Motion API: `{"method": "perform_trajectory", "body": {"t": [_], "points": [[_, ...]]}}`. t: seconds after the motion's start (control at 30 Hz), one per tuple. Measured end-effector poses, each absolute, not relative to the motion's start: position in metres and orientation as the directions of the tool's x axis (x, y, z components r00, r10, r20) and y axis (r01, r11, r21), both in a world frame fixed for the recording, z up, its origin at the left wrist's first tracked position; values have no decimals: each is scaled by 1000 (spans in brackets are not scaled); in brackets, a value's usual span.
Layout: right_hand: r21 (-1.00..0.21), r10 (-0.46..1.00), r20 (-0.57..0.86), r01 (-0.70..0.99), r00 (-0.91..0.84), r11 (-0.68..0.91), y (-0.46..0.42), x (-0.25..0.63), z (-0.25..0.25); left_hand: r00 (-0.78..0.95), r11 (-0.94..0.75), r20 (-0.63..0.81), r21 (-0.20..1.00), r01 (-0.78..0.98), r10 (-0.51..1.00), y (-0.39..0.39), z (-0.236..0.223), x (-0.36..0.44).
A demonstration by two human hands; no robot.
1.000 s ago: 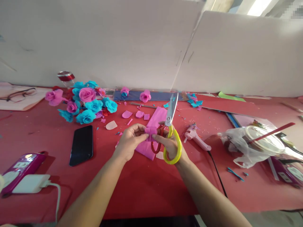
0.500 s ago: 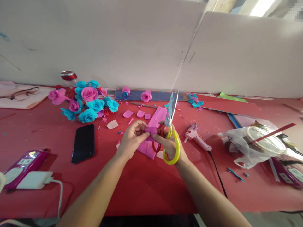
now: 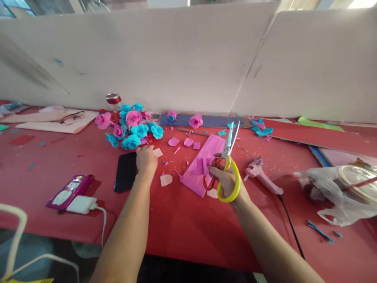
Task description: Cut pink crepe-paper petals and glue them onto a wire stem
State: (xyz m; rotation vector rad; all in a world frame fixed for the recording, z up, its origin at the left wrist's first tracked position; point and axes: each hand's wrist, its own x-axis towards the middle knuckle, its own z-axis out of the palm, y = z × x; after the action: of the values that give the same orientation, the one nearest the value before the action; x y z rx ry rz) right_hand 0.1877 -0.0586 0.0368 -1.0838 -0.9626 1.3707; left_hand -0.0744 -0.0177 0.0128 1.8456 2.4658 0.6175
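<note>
My right hand (image 3: 225, 179) is closed around scissors (image 3: 231, 143) with one yellow and one red handle loop, blades pointing up and slightly apart. Its thumb and fingers also pinch a small folded piece of pink crepe paper (image 3: 202, 166). Below that lies a longer pink crepe strip (image 3: 196, 177) on the red table. My left hand (image 3: 146, 160) is down by the phone (image 3: 126, 172), fingers curled at a pale petal-shaped paper piece (image 3: 158, 152) and covering part of it; the fingertips are hidden. A second pale petal shape (image 3: 166, 180) lies to its right.
Behind my left hand stands a bunch of blue and pink paper roses (image 3: 132, 127). Cut pink petals (image 3: 173, 142) lie mid-table. To the right are a pink glue gun (image 3: 260, 176) with a black cord and a bagged cup (image 3: 353, 182). A purple power strip (image 3: 70, 190) sits left.
My left hand has let go of the folded pink crepe paper and moved left to the pale petal shape. My right hand keeps the scissors and pink paper. The view has turned left.
</note>
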Motion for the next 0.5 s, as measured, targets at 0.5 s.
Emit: {"method": "perform_trajectory", "body": {"t": [0.5], "points": [[-989,998,4,-150,62,14,-61,186,37,-330,18,55,976,215,942,-37,49,-42]]}}
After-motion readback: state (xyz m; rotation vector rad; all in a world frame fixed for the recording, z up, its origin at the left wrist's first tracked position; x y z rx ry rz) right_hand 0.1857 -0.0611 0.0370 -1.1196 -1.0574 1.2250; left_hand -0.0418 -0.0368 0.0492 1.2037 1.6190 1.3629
